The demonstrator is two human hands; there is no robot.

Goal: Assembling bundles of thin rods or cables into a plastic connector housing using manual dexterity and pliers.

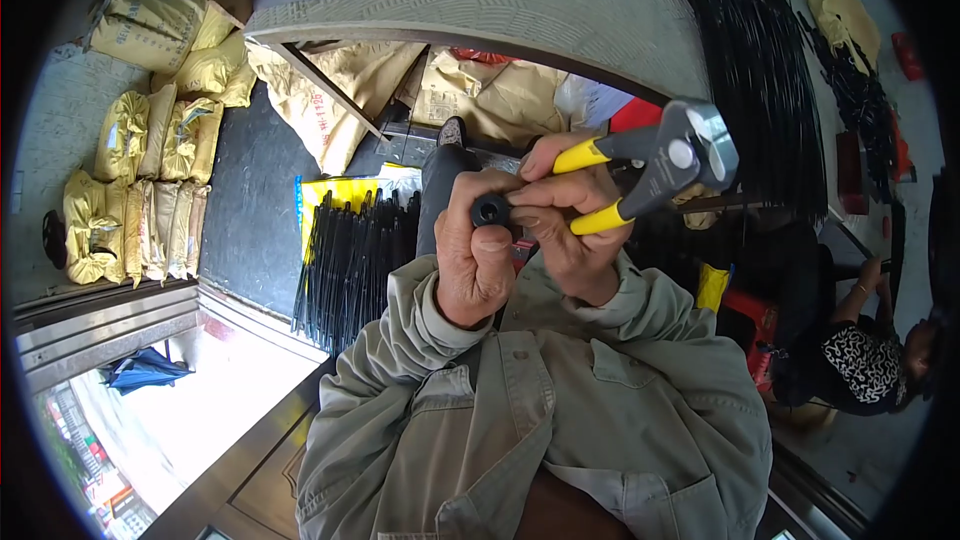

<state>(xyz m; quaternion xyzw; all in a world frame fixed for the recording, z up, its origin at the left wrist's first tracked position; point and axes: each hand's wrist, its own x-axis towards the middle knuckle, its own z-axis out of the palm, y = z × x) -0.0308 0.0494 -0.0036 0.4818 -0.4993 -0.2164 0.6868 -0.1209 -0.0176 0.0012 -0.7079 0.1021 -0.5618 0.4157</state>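
Observation:
My left hand (470, 265) is closed around a short black round piece (490, 210) with a hole in its end, the thumb lying just below the opening. A pair of end-cutting pincers (680, 155) with yellow grips and a shiny jaw rests in my right hand (575, 250), its head pointing to the right. The right fingertips meet the black piece, and the two hands are close together in front of my chest. How far the black piece runs back into the left hand is hidden.
A bundle of thin black rods (350, 260) stands left of my legs, beside yellow plastic (345, 190). Ahead is a light tabletop (480, 0); long black strips (745, 70) hang at its right. Sacks (140, 230) are stacked far left. Another person (865, 365) sits at right.

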